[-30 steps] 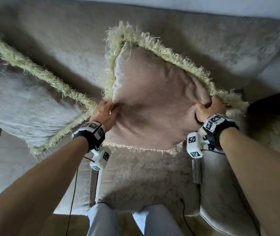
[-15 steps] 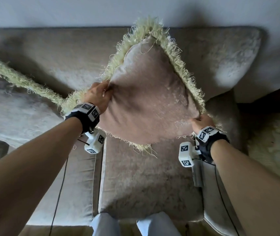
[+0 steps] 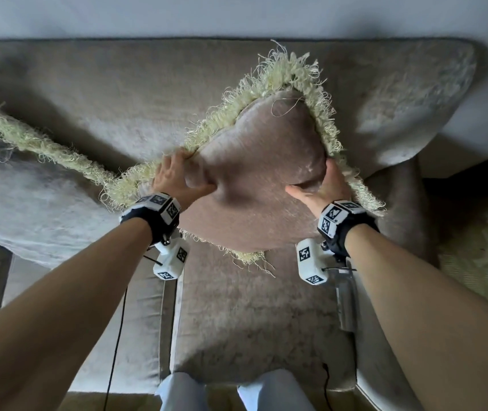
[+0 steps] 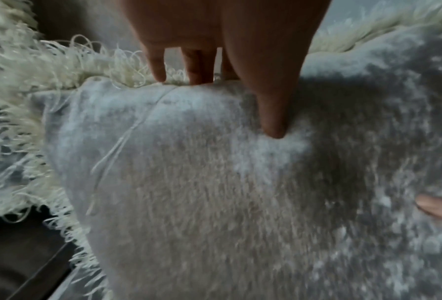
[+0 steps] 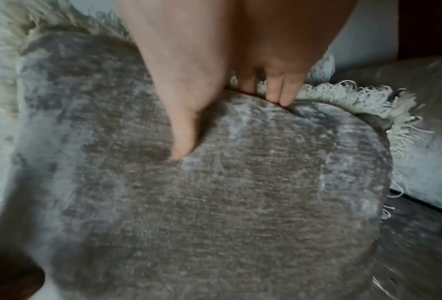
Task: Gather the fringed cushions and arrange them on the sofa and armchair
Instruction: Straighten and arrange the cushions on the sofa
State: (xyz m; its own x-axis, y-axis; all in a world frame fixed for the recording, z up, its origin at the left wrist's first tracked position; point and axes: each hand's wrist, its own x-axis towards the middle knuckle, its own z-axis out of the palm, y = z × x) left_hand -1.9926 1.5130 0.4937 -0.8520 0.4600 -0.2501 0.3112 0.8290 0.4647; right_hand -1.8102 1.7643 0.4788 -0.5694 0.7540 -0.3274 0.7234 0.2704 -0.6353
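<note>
A taupe velvet cushion point(image 3: 260, 185) with a cream fringe stands on one corner against the sofa backrest point(image 3: 118, 93), near the sofa's right end. My left hand point(image 3: 179, 178) grips its left edge, thumb on the front face point(image 4: 215, 192), fingers point(image 4: 199, 67) curled behind the fringe. My right hand point(image 3: 322, 185) grips the right edge the same way, thumb pressed into the velvet point(image 5: 227, 203), fingers point(image 5: 281, 91) over the fringed rim. A second fringed cushion point(image 3: 23, 185) leans on the sofa at the left.
The seat cushion point(image 3: 251, 315) below is bare. The sofa's right armrest point(image 3: 400, 209) sits just right of my right hand, with a pale rug point(image 3: 483, 256) beyond it. My knees point(image 3: 236, 393) touch the sofa's front edge.
Both hands have pushed the cushion further back and up against the backrest, turning it onto its corner. My right hand has moved up the right edge. The view shifted left.
</note>
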